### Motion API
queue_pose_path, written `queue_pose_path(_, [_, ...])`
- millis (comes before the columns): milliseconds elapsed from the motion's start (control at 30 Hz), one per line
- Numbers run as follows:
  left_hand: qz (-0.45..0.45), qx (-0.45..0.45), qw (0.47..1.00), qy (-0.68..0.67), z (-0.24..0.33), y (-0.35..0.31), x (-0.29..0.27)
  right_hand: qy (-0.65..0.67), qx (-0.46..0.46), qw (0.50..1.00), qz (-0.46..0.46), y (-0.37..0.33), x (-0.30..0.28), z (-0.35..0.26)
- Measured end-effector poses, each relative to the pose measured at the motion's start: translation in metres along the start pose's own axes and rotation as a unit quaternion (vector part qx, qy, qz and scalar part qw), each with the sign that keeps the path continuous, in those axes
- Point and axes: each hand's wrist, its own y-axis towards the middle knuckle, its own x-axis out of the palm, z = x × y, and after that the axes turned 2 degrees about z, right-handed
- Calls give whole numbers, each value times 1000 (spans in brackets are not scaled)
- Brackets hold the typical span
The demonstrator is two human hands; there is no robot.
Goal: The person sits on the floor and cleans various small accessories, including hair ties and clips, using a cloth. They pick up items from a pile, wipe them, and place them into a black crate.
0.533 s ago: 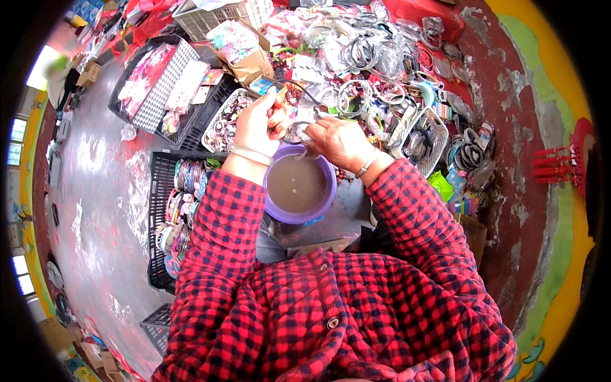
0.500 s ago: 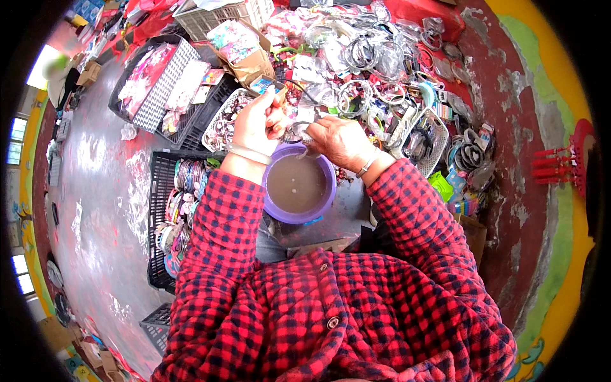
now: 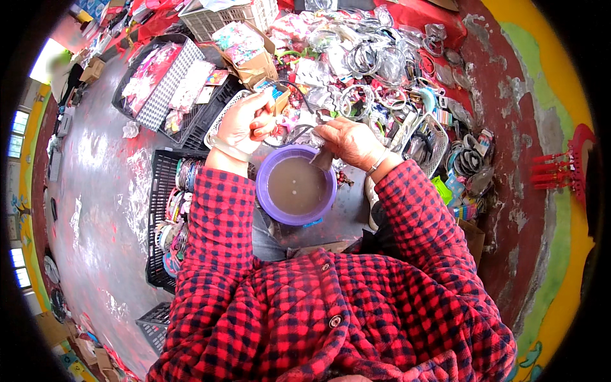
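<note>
Beyond the purple basin (image 3: 260, 198) of murky water, my left hand (image 3: 244, 121) is closed around a thin dark hoop (image 3: 301, 95) that looks like a headband. The hoop curves out toward my right hand; part of it is hidden by my fingers. My right hand (image 3: 349, 139) pinches a wet-looking grey cloth (image 3: 323, 160), which hangs down over the basin's far right rim. The two hands are apart, with the cloth and the hoop close together between them.
A heap of plastic-wrapped hair accessories (image 3: 372, 60) spreads beyond my hands. A white basket (image 3: 436, 148) stands at the right. On the left are a black crate (image 3: 156, 219) of banded items and a patterned box (image 3: 167, 83). An open cardboard box (image 3: 258, 67) sits ahead.
My left hand has moved left and slightly nearer, away from my right hand. My right hand has shifted slightly right, and the grey cloth now hangs lower over the rim. More of the dark hoop shows.
</note>
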Motion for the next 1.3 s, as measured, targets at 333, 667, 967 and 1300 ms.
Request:
queue_pose_path(333, [80, -3, 996, -46, -4, 7, -14, 185, 124, 972, 73, -5, 4, 7])
queue_pose_path(667, [143, 76, 976, -145, 2, 9, -29, 649, 379, 580, 314, -10, -3, 40])
queue_pose_path(967, [152, 59, 984, -67, -26, 25, -19, 671, 444, 552, 218, 5, -10, 20])
queue_pose_path(1300, [30, 53, 995, -83, -47, 35, -3, 664, 343, 638, 185, 13, -17, 1])
